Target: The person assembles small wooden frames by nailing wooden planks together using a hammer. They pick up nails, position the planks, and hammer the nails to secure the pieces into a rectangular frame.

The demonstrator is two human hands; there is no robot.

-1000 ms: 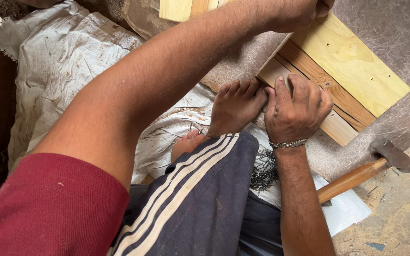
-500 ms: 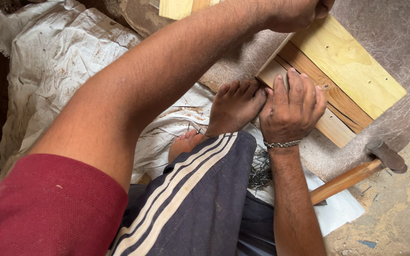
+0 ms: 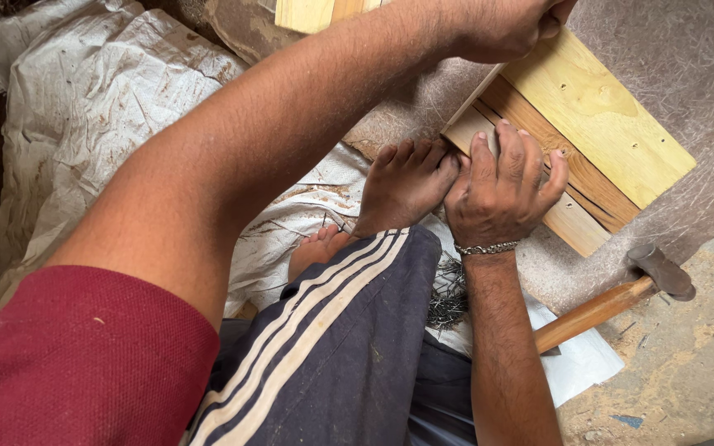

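Right hand (image 3: 502,190): fingers (image 3: 512,153) spread and pressed flat on the near end of a stack of pale wooden boards (image 3: 597,124), palm down, nothing enclosed in the grip; a metal chain bracelet (image 3: 485,248) sits at the wrist just behind them. Left hand (image 3: 510,25): reaches across to the far upper edge of the same boards at the top of the frame, fingers curled down over the wood, though the frame cuts them off and I cannot tell whether they truly clamp it. The boards lie tilted, running from beside the right fingers away to the right, resting on a brownish fibrous mat (image 3: 687,66). Touching the left side of the right hand is a bare foot (image 3: 402,186), toes against the board end; a second foot (image 3: 316,248) shows behind it, lower. Below the right wrist, a dark heap of small nails (image 3: 448,297) lies on a white sheet (image 3: 580,363). To the right of the forearm, apart from the fingers, a hammer (image 3: 613,301) with a wooden handle and dark metal head rests on the ground. Farther left, a crumpled, stained white woven sack (image 3: 101,124) covers the floor. Nearest the camera: dark striped trousers (image 3: 332,347) and a red sleeve (image 3: 76,363).
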